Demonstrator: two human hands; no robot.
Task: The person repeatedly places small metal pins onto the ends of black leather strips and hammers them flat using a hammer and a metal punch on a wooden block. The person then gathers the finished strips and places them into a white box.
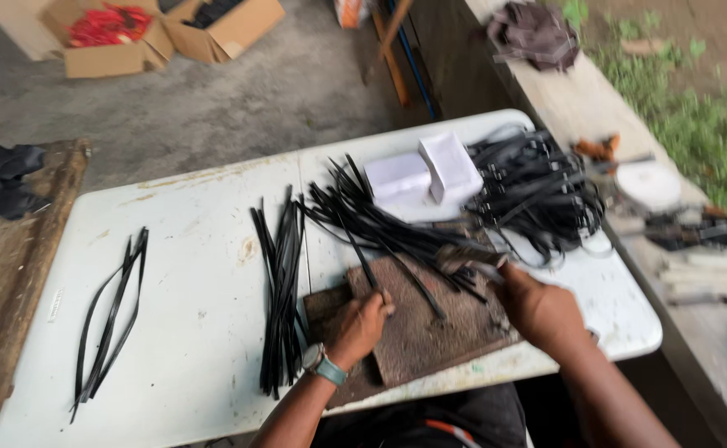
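Note:
My left hand (360,326) pinches a thin black strip (362,259) against a brown rough board (430,323) lying at the near edge of the white table (197,265). My right hand (537,307) grips a blurred dark tool (471,257) over the board's far right corner. A fan of black strips (372,220) spreads from the board toward the table's middle. A straight bundle of black strips (282,290) lies just left of my left hand.
Two white boxes (430,170) and a tangled heap of black straps (537,191) sit at the table's far right. A few loose strips (110,315) lie at the left. Cardboard boxes (123,37) stand on the concrete floor. A concrete ledge with tools (670,216) runs along the right.

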